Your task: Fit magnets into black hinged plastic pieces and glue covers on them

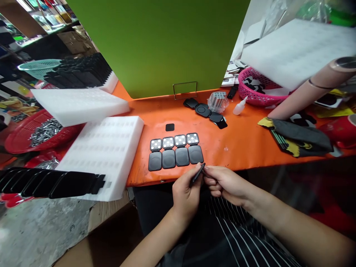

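Observation:
My left hand point(185, 194) is closed on a thin black flat piece point(197, 173), held edge-up between thumb and fingers at the table's front edge. Against the upper end of that piece, my right hand point(226, 184) pinches with thumb and fingertips, its other fingers curled. Just beyond my hands lies a row of several hinged black pads point(168, 158). Each has a square lower plate and a smaller upper plate showing silvery round dots. A loose black square point(170, 127) rests above the row.
White foam blocks point(97, 155) and a red basket of metal parts point(46, 133) stand left. A green board point(167, 44) rises behind. Further back are folded black pads point(203, 110), bagged metal cylinders point(218, 101) and a small bottle point(239, 107). A pink basket point(247, 97) sits right.

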